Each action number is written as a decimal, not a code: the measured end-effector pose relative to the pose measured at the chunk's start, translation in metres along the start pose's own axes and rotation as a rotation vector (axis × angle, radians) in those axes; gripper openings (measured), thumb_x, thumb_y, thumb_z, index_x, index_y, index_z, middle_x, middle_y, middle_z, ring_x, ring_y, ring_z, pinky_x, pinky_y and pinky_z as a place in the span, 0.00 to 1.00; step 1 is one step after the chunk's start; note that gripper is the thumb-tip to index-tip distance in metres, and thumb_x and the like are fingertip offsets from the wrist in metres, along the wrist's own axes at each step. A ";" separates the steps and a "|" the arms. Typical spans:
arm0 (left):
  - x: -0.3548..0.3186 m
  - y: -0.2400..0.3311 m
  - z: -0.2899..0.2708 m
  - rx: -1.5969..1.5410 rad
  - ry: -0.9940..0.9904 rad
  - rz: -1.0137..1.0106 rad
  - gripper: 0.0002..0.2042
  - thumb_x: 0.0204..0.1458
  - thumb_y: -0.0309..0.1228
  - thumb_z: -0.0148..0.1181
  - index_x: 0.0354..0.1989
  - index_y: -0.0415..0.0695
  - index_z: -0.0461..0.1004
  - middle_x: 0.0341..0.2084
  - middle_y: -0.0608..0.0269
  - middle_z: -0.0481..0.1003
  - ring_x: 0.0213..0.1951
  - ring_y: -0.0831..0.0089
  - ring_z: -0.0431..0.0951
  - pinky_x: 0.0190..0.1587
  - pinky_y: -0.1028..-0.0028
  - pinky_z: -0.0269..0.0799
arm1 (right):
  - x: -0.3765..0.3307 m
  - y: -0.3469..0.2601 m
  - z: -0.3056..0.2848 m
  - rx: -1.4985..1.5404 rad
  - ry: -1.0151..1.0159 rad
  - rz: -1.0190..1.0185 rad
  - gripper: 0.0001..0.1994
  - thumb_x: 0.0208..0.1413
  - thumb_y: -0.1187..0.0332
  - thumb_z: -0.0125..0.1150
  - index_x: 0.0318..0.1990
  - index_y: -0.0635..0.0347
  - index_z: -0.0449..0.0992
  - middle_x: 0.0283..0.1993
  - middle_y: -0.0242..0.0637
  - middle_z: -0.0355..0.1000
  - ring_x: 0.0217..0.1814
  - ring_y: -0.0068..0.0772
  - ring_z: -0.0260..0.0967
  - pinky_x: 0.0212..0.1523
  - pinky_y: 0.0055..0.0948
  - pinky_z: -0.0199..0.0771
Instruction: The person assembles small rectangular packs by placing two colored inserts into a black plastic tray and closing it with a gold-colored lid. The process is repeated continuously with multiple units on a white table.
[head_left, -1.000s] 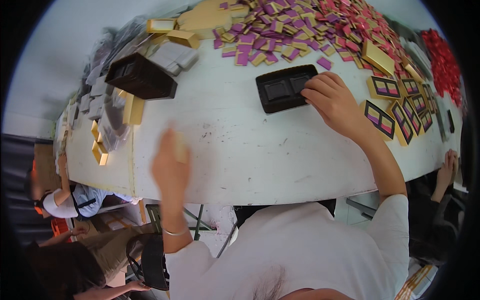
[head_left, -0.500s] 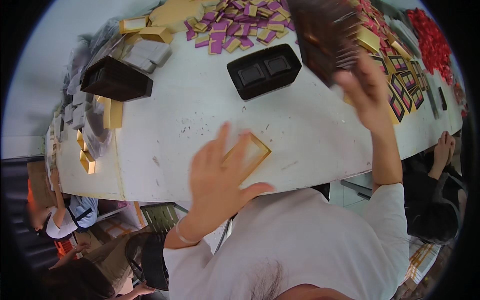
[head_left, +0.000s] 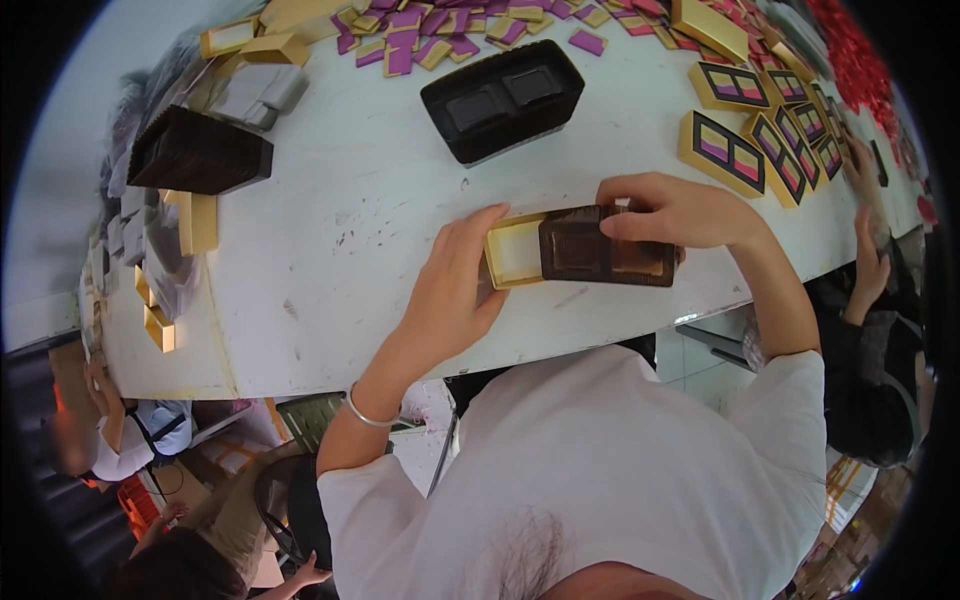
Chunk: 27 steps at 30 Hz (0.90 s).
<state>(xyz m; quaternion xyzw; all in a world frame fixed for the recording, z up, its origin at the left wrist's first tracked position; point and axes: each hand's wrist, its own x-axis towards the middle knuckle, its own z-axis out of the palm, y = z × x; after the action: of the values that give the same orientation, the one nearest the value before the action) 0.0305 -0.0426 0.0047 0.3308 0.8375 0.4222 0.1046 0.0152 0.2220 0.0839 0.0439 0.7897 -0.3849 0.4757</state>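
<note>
My left hand (head_left: 450, 275) grips the left end of a shallow gold box (head_left: 513, 258) with a pale inside, lying near the table's front edge. In my right hand (head_left: 672, 210) is a brown plastic tray (head_left: 580, 250) with two hollows, held over the right part of that box. Whether it is one tray or several nested ones I cannot tell. Beyond the hands stands a black two-hollow tray stack (head_left: 505, 105). Another dark brown tray stack (head_left: 205, 150) lies on its side at the left.
Gold boxes with black inserts and pink and purple pieces (head_left: 722, 152) stand at the right. Purple-and-gold packets (head_left: 400, 45) are heaped at the back. Gold boxes (head_left: 200, 220) and grey wrapped bundles (head_left: 250, 95) line the left. Another person's hand (head_left: 868, 265) is at the far right.
My right hand has come down from the back right with the brown tray, to the gold box. My left hand has closed on the box, which now lies straighter and further right.
</note>
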 end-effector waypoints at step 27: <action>0.027 0.007 0.008 0.356 -0.107 0.217 0.34 0.41 0.34 0.69 0.61 0.48 0.64 0.53 0.51 0.63 0.43 0.56 0.72 0.42 0.66 0.71 | 0.019 0.068 0.051 -0.086 0.772 -0.724 0.11 0.47 0.78 0.63 0.40 0.62 0.75 0.37 0.39 0.67 0.31 0.39 0.68 0.32 0.32 0.71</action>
<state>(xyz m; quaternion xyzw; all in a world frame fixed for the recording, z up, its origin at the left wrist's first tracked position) 0.0168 -0.0169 0.0076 0.4541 0.8517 0.2580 0.0427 0.0711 0.2305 0.0172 -0.1126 0.8872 -0.4474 -0.0116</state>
